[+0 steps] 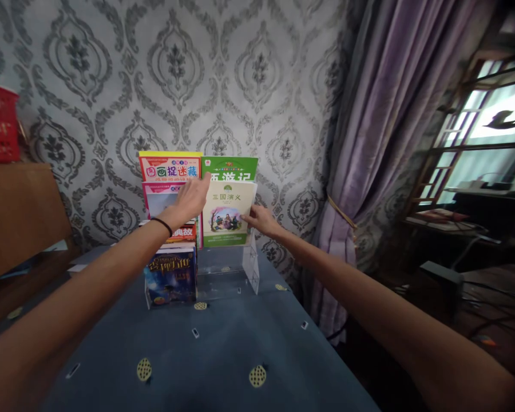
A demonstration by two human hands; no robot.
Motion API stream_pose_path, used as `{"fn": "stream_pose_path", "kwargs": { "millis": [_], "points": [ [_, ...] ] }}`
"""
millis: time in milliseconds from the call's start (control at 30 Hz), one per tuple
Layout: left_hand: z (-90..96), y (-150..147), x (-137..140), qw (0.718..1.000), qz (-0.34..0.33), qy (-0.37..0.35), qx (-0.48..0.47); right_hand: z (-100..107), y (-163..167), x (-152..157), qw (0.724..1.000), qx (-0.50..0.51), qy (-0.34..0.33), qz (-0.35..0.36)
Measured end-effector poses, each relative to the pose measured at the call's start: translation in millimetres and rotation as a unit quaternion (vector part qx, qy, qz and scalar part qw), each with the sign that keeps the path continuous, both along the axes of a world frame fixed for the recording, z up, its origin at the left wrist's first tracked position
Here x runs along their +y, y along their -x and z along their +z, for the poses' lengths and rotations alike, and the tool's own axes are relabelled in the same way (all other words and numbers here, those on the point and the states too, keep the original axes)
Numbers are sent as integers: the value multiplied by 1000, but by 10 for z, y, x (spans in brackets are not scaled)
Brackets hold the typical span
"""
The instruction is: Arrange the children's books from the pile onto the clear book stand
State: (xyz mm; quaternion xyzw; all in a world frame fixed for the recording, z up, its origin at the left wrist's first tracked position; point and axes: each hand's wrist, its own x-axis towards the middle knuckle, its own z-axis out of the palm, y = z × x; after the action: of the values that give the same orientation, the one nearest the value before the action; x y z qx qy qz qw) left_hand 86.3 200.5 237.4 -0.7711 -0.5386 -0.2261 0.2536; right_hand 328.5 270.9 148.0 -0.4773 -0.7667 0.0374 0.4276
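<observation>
A cream-and-green storybook (pixel 228 209) with a picture of seated figures on its cover stands upright in the right half of a clear tiered book rack (pixel 251 266). My right hand (pixel 261 220) pinches its right edge, thumb on the front cover. At the upper left edge of that book, my left hand (pixel 193 197) has its fingers closed; their tips are partly hidden. Behind it rises a taller green book (pixel 229 166). Left of these, partly covered by my left hand, are a pink picture book (pixel 165 167), an orange-red book (pixel 185 233) and, in front, a dark blue book (pixel 171 277).
The rack stands on a table with a blue patterned cloth (pixel 223 355), against a wallpapered wall (pixel 283 103). A purple curtain (pixel 369 143) hangs at the right. On the left a red basket (pixel 0 123) sits on a wooden cabinet (pixel 21 217).
</observation>
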Motion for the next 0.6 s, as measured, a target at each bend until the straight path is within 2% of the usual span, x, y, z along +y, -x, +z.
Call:
{"fn": "stream_pose_path", "kwargs": {
  "millis": [200,333,500,600],
  "points": [
    [93,44,-19,1000,-3,-14,9,11,162,-175,991,-37,-4,-130],
    [124,146,33,999,-23,-39,9,127,221,-286,981,-36,-41,-185],
    [175,295,125,996,-40,-79,-1,399,217,-301,982,10,-99,-163],
    [195,351,169,992,-55,-111,11,489,211,-266,978,-5,-144,-152]
  ]
}}
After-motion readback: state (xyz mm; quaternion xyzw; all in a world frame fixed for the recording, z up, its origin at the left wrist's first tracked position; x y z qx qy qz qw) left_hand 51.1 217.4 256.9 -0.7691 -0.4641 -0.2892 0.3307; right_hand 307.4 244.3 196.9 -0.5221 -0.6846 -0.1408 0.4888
